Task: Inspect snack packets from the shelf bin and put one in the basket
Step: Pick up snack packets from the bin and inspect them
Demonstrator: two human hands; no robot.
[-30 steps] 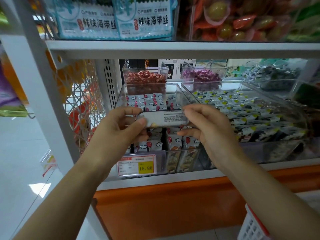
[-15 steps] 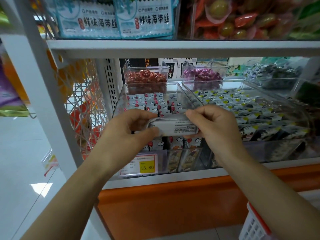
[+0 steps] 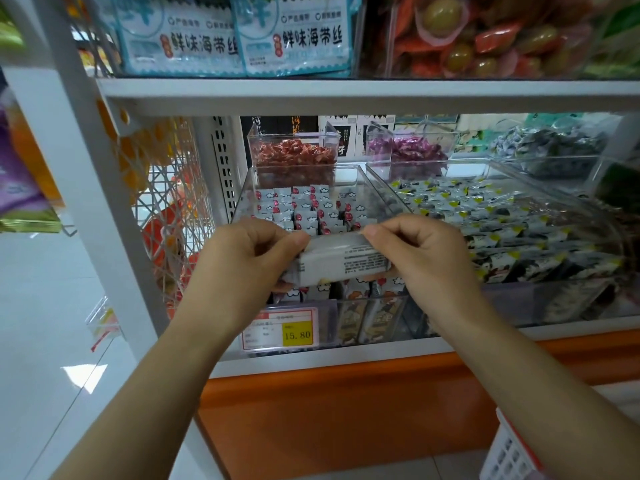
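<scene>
A single snack packet [image 3: 341, 263] is held level and lengthwise between two bare hands, just above the front edge of the clear shelf bin [image 3: 372, 188] to which it appears to belong. Its left end is gripped by the left hand [image 3: 242, 268], with the thumb laid across the front and the fingers curled behind. Its right end is pinched by the right hand [image 3: 426, 261], with the thumb on the upper edge and the fingers folded beneath. Because it is held by the ends, the middle of the packet is left uncovered and turned toward the viewer, presumably so that the print can be read (an inspecting grip rather than a carrying one).

The packet is seen as a pale grey-white, oblong, slightly puffed wrapper. A block of small dark print is set on the right half of its face, too fine to be made out.

Inside the bin, similar packets are stood in rows, marked with white clouds and red dots. A yellow price tag [image 3: 297, 335] reading 15.80 is fixed at the bin's front.

At the lower right corner, part of a white basket [image 3: 505, 452] with a red rim is seen, below the shelf and well apart from the packet. The placing step is judged not yet done.
</scene>
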